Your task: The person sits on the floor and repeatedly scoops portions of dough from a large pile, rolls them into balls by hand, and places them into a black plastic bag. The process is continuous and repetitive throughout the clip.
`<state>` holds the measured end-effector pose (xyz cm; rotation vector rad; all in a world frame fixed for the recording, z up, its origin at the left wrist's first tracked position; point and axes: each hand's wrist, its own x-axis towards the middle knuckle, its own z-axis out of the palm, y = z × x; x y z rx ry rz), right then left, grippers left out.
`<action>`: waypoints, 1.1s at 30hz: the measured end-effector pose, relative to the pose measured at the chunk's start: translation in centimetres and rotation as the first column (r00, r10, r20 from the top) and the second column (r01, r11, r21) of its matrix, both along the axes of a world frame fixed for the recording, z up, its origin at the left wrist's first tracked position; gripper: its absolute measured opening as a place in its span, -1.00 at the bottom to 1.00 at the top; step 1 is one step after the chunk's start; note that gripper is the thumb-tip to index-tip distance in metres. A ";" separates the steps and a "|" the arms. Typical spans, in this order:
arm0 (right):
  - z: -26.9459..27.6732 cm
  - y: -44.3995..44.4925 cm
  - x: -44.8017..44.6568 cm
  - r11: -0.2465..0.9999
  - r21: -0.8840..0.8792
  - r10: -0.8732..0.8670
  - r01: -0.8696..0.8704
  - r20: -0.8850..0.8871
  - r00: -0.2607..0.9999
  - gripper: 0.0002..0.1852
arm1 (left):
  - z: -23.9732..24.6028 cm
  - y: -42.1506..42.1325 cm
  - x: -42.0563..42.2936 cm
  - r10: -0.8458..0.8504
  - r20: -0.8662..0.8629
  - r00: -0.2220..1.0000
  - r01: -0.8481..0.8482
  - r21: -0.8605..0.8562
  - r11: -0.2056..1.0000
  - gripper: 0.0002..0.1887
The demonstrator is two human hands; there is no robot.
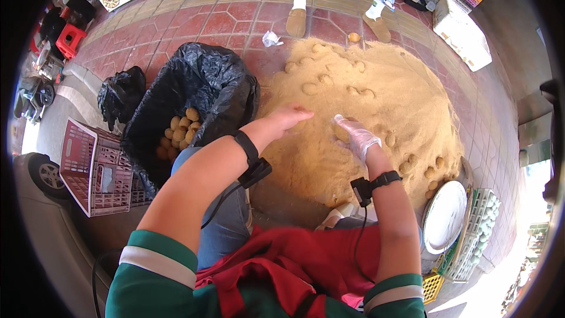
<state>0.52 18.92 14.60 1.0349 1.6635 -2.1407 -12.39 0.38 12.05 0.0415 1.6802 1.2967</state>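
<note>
A broad heap of fine tan husk-like material (397, 84) covers the pavement before me, with several coated egg-shaped balls (429, 172) half sunk in it. My right hand (356, 136), in a clear plastic glove, curls around one coated ball (340, 132) just above the heap. Opposite it, my left hand (291, 118) looks bare and holds nothing that I can see, its fingers stretched towards the right; its underside is hidden. To the left stands a container lined with a black plastic bag (212, 66). Several finished-looking coated balls (179, 134) lie inside it.
A pink plastic crate (106, 176) stands left of the lined container. On the right are a round white lid (446, 216) and a tray of pale green eggs (483, 225). A seated person's shoe (296, 23) touches the heap's far side, near crumpled white paper (271, 39).
</note>
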 end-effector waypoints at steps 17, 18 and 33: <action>0.7 -1.7 1.9 0.995 -0.035 -0.096 0.097 0.031 0.995 -0.68 | 1.1 0.5 5.4 -0.117 0.137 0.984 0.101 0.113 0.988 -0.49; 0.6 -1.6 1.8 0.992 -0.069 -0.104 0.103 -0.020 0.994 -0.69 | 1.0 0.7 5.4 -0.127 0.156 0.979 0.109 0.122 0.987 -0.48; 1.2 -2.3 1.0 0.873 0.417 0.454 -0.252 -0.508 0.732 -0.23 | 3.2 0.8 5.5 -0.256 0.180 0.950 0.216 0.217 0.952 -0.32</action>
